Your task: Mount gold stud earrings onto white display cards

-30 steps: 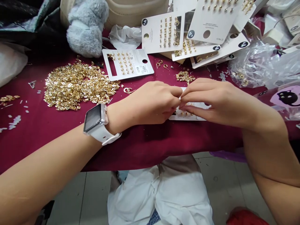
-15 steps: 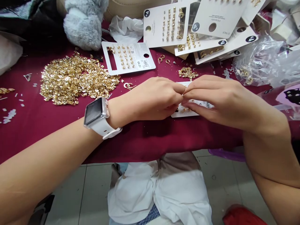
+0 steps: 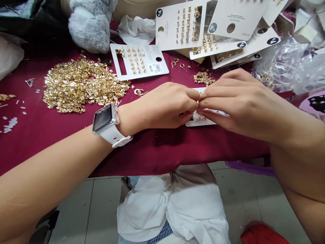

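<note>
My left hand [image 3: 162, 105] and my right hand [image 3: 236, 105] meet at the fingertips above a white earring card [image 3: 200, 120] lying on the maroon cloth. The hands hide most of the card, and a few gold earrings show on its visible part. Anything pinched between the fingertips is too small to make out. Left of my left hand lies a large heap of gold earring parts [image 3: 81, 84]. Loose gold hoop earrings [image 3: 139, 92] sit just beyond my left knuckles, and a small gold clump [image 3: 203, 78] lies beyond my fingertips.
A filled earring card [image 3: 138, 61] and overlapping cards [image 3: 215, 37] lie at the back, beside a grey plush toy [image 3: 88, 23] and clear plastic bags [image 3: 281, 64]. The maroon cloth's near edge [image 3: 162, 171] drops to a tiled floor, with white cloth [image 3: 170, 206] below.
My right hand has shifted slightly, its knuckles rising toward the far side of the table. My fingertips stay together over the card, and the whole view has drifted slightly upward.
</note>
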`<state>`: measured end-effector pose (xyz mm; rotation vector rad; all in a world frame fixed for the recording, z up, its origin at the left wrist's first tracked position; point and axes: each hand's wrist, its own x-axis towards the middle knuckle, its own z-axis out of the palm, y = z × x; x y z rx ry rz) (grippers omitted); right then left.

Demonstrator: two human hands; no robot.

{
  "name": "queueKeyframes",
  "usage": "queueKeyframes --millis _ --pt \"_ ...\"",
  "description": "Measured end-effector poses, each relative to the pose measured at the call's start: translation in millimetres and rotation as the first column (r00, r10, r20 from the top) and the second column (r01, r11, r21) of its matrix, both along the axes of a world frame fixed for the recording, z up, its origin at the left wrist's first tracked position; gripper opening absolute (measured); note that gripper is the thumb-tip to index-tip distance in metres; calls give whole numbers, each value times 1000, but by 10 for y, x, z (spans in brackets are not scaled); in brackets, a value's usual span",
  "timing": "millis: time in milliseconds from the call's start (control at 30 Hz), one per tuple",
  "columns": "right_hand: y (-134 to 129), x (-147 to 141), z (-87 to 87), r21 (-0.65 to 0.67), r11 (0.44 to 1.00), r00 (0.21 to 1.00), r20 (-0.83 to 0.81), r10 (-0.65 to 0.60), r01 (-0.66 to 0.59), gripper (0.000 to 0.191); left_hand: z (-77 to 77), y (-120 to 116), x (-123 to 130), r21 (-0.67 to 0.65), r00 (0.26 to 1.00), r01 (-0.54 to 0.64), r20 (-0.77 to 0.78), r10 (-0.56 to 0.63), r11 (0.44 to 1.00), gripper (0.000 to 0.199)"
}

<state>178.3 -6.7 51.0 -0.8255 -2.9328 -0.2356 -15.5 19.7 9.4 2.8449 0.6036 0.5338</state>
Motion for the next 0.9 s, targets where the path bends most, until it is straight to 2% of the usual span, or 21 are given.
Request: queueKeyframes --millis 67,200,367,500,567,733,800,900 --pt "3 2 -5 36 999 1000 12 23 -24 24 -2 2 0 -3 1000 1 2 -1 1000 23" --pt "10 9 -19 8 1000 1000 -2 -2 2 28 -14 9 6 1 1000 -5 3 5 1000 24" --pt "-7 24 -14 -8 997 997 -20 80 -80 22 -8 5 18 7 1000 -19 -17 19 1000 24" --pt "-27 -8 2 -95 994 997 -45 -62 58 27 -3 1 23 -1 999 -23 -24 23 1000 24" --pt "-27 -26 5 -93 988 991 -48 -126 121 27 -6 3 21 -8 1000 -20 -17 20 1000 24" --pt "-3 -21 2 -203 969 981 -102 -163 140 17 -20 12 9 -25 1000 0 9 0 1000 23" --pt "6 -9 -1 -220 968 984 -103 -149 123 18 -20 11 8 -20 1000 9 13 -9 1000 22" --pt "18 7 -13 -157 987 996 -68 -56 45 28 -16 6 12 -12 1000 10 8 -10 1000 22"
